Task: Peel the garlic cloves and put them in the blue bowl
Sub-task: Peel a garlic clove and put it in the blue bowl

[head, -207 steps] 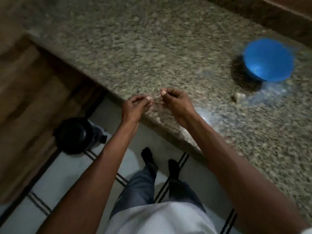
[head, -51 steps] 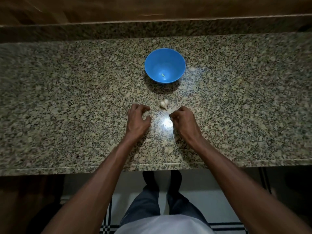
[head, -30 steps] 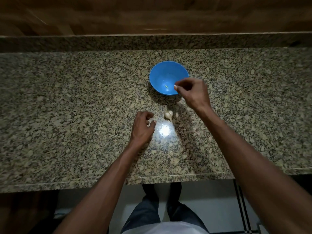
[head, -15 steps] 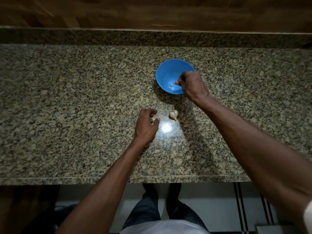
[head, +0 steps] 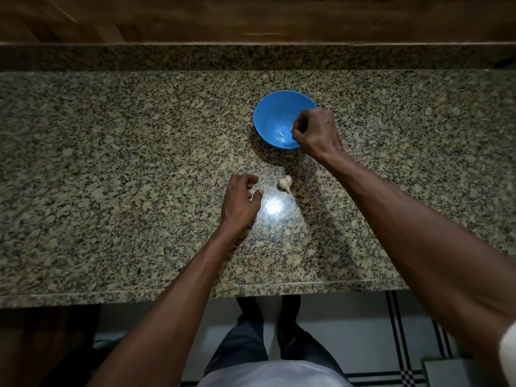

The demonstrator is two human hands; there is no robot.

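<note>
Right hand [head: 317,134] hovers over the blue bowl [head: 275,113], fingers curled together, apparently holding nothing; 2 peeled cloves [head: 280,136] lie just beside its fingertips. Left hand [head: 240,203] rests on the granite surface [head: 111,163], fingers loosely curled, empty; garlic bulb [head: 285,183] just beyond its thumb.

Speckled granite countertop [head: 111,177] spanning the whole width, beige and black grain, with a bright spot of reflected light [head: 273,205] near the front middle. Matching granite backsplash [head: 167,57] standing along the far edge, a thin pale line at its top. Above that, brown wood-grain panelling [head: 251,18] (dim, slightly blurred). Below the counter's front edge, pale floor tiles [head: 349,331] crossed by dark double stripes [head: 399,344] on the right. Dark trousers [head: 245,350] and dark feet [head: 245,305] straight down, a white shirt hem [head: 273,375] at the bottom edge. Dark wooden cabinet front [head: 42,344] at lower left.
</note>
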